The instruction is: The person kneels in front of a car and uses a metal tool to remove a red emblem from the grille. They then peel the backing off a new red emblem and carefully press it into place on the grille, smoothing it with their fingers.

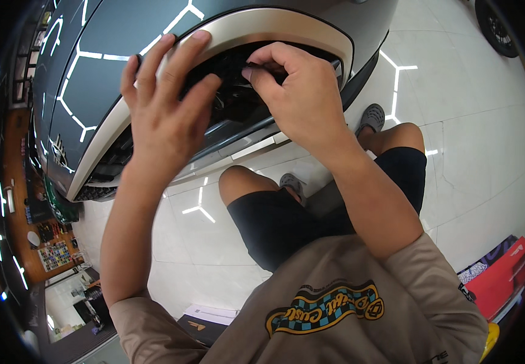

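A dark grey-blue car's front end (pixel 108 32) fills the upper left, with a champagne-coloured trim surround (pixel 280 22) framing its black grille (pixel 233 102). My left hand (pixel 167 95) rests with spread fingers on the trim and the painted panel beside it; its thumb points over the grille. At the right part of the grille, my right hand (pixel 294 86) has its thumb and forefinger pinched together on a small dark piece. Whether that piece is loose or part of the grille I cannot tell. A winged emblem (pixel 59 151) sits on the bodywork at the left.
Glossy white floor tiles (pixel 471 113) reflect the ceiling lights. A black wheel (pixel 496 27) stands at the upper right. Red packaging (pixel 499 277) lies at the lower right, and a black box (pixel 203 328) is at the bottom. A wooden wall with tools (pixel 51 232) is at the left.
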Motion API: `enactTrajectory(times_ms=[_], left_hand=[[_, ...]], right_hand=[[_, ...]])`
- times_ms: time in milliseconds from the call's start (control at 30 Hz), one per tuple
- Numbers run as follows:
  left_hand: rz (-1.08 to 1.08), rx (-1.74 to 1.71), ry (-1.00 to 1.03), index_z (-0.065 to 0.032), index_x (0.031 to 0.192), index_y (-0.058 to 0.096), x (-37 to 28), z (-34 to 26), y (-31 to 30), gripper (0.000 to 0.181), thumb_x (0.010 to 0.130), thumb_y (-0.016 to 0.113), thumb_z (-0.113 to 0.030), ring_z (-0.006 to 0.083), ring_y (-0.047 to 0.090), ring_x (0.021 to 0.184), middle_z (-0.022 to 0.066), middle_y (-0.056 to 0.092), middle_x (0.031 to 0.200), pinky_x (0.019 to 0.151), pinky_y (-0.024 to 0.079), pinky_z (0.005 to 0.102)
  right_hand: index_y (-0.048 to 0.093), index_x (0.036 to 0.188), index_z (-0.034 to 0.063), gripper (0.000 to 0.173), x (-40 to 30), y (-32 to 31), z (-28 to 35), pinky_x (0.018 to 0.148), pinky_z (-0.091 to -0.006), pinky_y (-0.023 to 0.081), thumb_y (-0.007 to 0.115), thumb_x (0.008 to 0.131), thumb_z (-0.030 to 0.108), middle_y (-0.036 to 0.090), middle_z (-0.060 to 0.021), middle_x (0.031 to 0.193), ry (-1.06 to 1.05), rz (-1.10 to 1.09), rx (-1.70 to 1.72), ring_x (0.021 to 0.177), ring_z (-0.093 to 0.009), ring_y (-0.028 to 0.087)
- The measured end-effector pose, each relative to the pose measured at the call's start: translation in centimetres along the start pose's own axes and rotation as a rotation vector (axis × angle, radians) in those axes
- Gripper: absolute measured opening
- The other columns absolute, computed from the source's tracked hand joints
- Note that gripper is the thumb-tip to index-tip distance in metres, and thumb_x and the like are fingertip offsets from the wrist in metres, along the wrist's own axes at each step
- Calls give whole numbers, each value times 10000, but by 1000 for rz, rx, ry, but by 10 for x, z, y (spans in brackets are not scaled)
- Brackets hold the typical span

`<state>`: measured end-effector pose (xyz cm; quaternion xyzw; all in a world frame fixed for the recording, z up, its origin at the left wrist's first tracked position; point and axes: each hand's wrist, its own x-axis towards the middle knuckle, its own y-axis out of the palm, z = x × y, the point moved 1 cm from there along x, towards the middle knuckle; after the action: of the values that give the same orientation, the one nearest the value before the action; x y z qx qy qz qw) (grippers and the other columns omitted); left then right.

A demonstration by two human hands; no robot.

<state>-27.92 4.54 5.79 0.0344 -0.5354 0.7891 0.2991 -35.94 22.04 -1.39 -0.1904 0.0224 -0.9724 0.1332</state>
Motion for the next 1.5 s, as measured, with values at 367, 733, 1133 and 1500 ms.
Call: enactTrajectory(times_ms=[367, 733, 1133, 1500], left_hand=[[293, -13, 294, -189, 1135, 726, 67, 6, -25, 382, 774, 846, -157, 280, 327, 1534, -14, 478, 1585, 1275, 200, 589], [246, 33, 375, -87, 922, 696, 70, 17, -19, 145, 817, 784, -40, 263, 371, 1519, 25, 476, 1585, 1265, 302, 550], [232, -2, 319, -92, 917, 653, 68, 12, -19, 223, 762, 773, 14, 270, 380, 1517, 35, 496, 1572, 1268, 287, 561], [145, -56, 262, -92, 841, 630, 66, 5, -11, 210, 759, 788, 19, 283, 434, 1487, 57, 547, 1524, 1247, 308, 558]], right_hand=[[701, 959, 13, 133, -5, 12, -13, 836, -460, 534, 686, 854, 94, 712, -176, 927, 2, -108, 143, 917, -375, 677], [712, 973, 56, 140, -8, 15, -15, 882, -508, 440, 722, 887, 165, 712, -119, 951, -77, -98, -85, 989, -336, 659], [738, 938, 105, 98, -6, 6, -21, 900, -485, 380, 729, 884, 186, 710, -42, 913, -178, -39, -76, 1023, -273, 624], [712, 901, 82, 95, -8, 16, -24, 838, -483, 385, 721, 884, 175, 702, -55, 854, -97, -231, -8, 975, -283, 621]])
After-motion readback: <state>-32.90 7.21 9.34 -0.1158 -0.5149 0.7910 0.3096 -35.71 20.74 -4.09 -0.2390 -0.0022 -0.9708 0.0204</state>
